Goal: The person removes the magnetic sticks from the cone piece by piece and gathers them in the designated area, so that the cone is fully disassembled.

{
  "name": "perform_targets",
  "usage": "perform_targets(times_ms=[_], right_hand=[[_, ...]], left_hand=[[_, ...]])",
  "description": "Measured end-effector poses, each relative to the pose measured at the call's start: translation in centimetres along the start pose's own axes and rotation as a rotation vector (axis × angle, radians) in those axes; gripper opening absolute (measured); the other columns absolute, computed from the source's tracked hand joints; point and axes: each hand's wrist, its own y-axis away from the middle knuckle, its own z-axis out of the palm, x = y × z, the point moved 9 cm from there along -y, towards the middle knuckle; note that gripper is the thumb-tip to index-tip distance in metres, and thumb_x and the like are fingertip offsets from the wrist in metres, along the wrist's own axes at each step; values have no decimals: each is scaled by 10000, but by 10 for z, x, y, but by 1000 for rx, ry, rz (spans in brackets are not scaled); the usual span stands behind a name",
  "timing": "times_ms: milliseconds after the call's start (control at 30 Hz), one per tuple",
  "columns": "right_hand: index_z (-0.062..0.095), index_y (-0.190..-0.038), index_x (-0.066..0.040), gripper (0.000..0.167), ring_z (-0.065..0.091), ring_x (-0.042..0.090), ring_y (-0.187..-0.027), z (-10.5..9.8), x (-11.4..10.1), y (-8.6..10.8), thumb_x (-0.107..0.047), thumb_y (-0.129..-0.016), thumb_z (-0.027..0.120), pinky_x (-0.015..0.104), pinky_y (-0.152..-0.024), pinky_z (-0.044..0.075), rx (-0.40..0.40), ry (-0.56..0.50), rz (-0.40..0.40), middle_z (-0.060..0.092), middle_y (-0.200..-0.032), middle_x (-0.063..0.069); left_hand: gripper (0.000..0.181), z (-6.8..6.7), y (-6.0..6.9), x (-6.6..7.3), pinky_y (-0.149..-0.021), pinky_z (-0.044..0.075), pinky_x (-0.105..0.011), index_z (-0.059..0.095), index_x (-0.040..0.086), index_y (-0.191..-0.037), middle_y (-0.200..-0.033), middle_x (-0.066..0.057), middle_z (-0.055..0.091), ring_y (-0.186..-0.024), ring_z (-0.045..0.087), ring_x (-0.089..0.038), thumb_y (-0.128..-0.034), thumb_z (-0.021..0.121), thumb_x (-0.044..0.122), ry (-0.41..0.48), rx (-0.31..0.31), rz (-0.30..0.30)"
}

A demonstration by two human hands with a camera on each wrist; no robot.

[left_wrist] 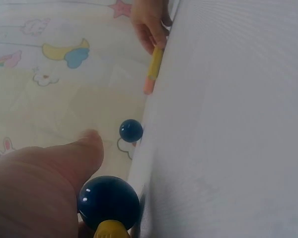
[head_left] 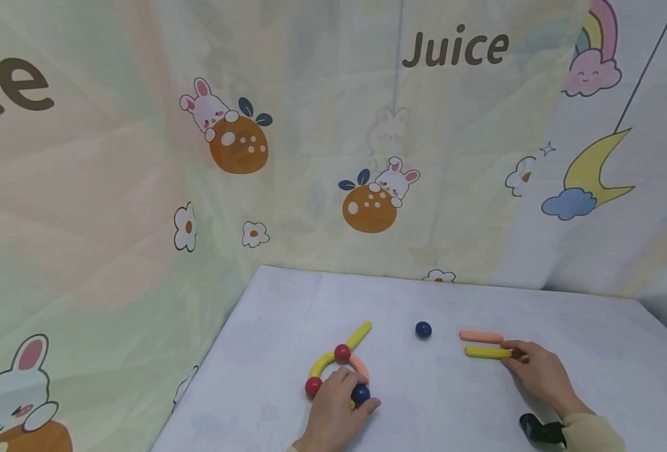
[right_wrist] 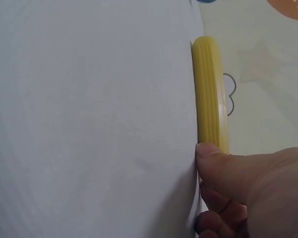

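Observation:
My right hand (head_left: 542, 373) pinches the right end of a straight yellow stick (head_left: 483, 353), also large in the right wrist view (right_wrist: 208, 94). Just behind that stick lies an orange stick (head_left: 480, 336). At the left, my left hand (head_left: 336, 408) rests over a ring of curved pieces and balls, its fingers bent around the side by a blue ball (head_left: 360, 393). The ring shows a yellow curved piece (head_left: 321, 362), an orange curved piece (head_left: 360, 367) and two red balls (head_left: 341, 353) (head_left: 313, 387). A straight yellow stick (head_left: 359, 336) points outward from the back red ball.
A loose blue ball (head_left: 423, 330) lies between the ring and the straight sticks. A black object (head_left: 539, 430) is by the right sleeve. The white table (head_left: 424, 414) ends at a printed cloth hanging behind and at the left.

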Motion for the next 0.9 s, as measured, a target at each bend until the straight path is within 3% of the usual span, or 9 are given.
perform_targets(times_ms=[467, 633, 733, 800, 900], right_hand=[[602, -1198, 71, 432, 604, 297, -836, 1, 2, 6, -181, -868, 721, 436, -685, 479, 31, -28, 56, 628, -964, 174], [629, -1155, 42, 352, 634, 310, -800, -10, 0, 26, -145, -862, 681, 384, -618, 471, 211, -82, 128, 658, -951, 190], [663, -1105, 4, 266, 625, 272, -760, -10, -18, 42, -130, -876, 645, 323, -581, 437, 296, -127, 170, 677, -945, 174], [675, -1095, -17, 240, 614, 231, -742, 0, -38, 49, -137, -891, 636, 300, -585, 430, 267, -162, 159, 684, -950, 150], [684, -1103, -56, 222, 590, 167, -731, 23, -74, 56, -149, -905, 644, 286, -602, 445, 123, -202, 112, 684, -964, 93]], left_hand=[[344, -1, 2, 4, -808, 526, -300, 675, 238, -1039, -915, 148, 526, -839, 493, -11, -811, 757, 482, -2, 14, 24], [213, -3, 4, 8, -799, 520, -269, 670, 226, -1005, -918, 146, 543, -839, 512, -9, -831, 765, 304, -16, 74, 96], [191, -6, 6, 10, -780, 507, -263, 665, 220, -982, -905, 148, 543, -813, 504, -15, -811, 750, 225, -29, 101, 119], [204, -8, 7, 10, -766, 496, -267, 665, 207, -986, -907, 138, 542, -804, 496, -23, -797, 739, 193, -35, 107, 122], [241, -10, 6, 10, -750, 486, -269, 664, 184, -1010, -929, 117, 542, -808, 484, -36, -777, 719, 162, -39, 98, 110]])
